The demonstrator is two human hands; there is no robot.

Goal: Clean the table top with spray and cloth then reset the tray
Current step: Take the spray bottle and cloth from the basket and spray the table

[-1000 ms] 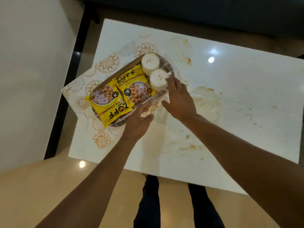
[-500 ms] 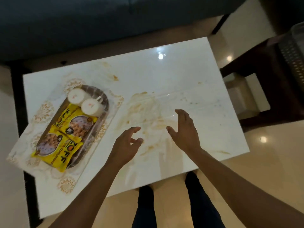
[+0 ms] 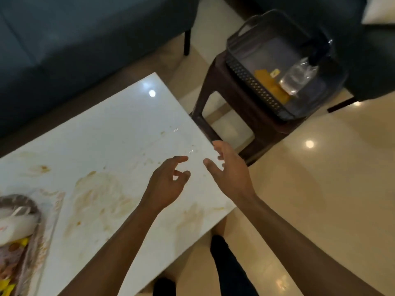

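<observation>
Both hands, left [image 3: 168,184] and right [image 3: 232,169], hover empty with fingers loosely spread over the stained table's [image 3: 119,133] right edge, apparently bound for the spray bottle [image 3: 298,76] in the basket [image 3: 252,84] beyond.

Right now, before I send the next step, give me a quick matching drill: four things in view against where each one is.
Things:
1. spray bottle
2. dark basket
3. tray
4. right hand

Places:
A. on the brown stool
B. left end of the table
C. inside the basket
D. over the table's right edge

Pairs: 1-C, 2-A, 3-B, 4-D
</observation>
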